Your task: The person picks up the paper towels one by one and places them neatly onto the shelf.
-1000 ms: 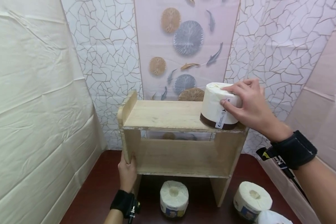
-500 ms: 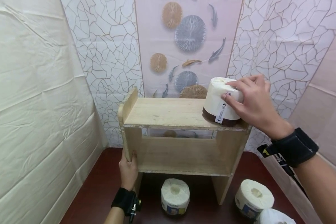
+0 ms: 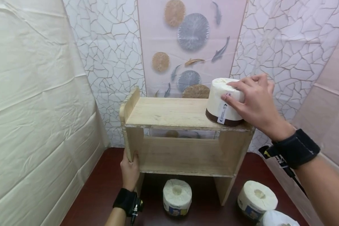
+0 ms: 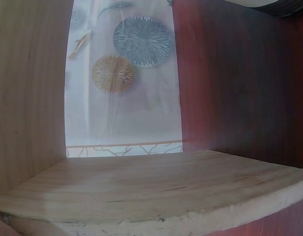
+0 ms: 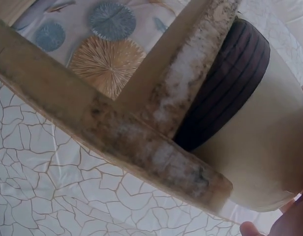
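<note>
A wooden shelf unit (image 3: pixel 169 114) stands on the dark red table. On the right end of its top board is a wrapped toilet roll (image 3: pixel 220 103), cream with a dark brown band (image 5: pixel 230 88) at its base. My right hand (image 3: pixel 254 100) grips this roll from the right, thumb on its front and fingers over its top. My left hand (image 3: pixel 130 169) holds the front edge of the unit's left side panel (image 3: pixel 127 142), low down. Most of that hand is out of the left wrist view, where the panel's inner face fills the bottom.
Another wrapped roll (image 3: pixel 177 197) stands under the lower board (image 3: pixel 186 157). To the right of the unit are a third roll (image 3: pixel 257 199) and a white wrapped one (image 3: pixel 278 218), cut off by the frame. Patterned cloth (image 3: pixel 107 47) hangs close behind, with plain cloth (image 3: pixel 39 94) at the left.
The roll in my right hand has shifted slightly back from the top board's front edge, and its base lies flatter than half a second ago. My left hand keeps its hold.
</note>
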Available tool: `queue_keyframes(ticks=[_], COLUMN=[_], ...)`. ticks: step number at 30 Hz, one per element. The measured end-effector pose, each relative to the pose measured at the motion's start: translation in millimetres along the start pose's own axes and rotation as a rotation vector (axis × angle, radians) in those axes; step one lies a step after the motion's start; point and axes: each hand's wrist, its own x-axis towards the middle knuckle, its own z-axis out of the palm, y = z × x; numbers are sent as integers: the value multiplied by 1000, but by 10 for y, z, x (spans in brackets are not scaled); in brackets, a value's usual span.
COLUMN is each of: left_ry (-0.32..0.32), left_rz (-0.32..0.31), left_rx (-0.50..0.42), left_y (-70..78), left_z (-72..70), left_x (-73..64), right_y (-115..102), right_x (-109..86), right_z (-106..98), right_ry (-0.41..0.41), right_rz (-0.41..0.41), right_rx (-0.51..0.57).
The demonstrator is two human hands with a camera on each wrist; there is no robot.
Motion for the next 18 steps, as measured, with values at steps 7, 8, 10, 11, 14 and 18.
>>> queue_keyframes(ticks=[7, 8, 10, 11, 14, 18], left_ry=[3, 4, 4, 3, 2, 10], left_rz=[9, 11, 14, 13, 2, -20], left_rx=[-7, -6, -9, -11, -14, -14], left_y=[-43, -45, -44, -41, -33, -19], left_z=[8, 8, 7, 6, 10, 17], left_x=[8, 9, 12, 11, 8, 1], right_y=[28, 33, 38, 38, 35, 26], right_x=[-54, -59, -63, -63, -61, -50], right_z=[110, 119, 122, 118, 96, 71], right_ry=[69, 74, 77, 73, 48, 17], right_rz=[-22, -26, -29, -27, -6, 26], right_rx=[24, 28, 35, 37, 40, 55])
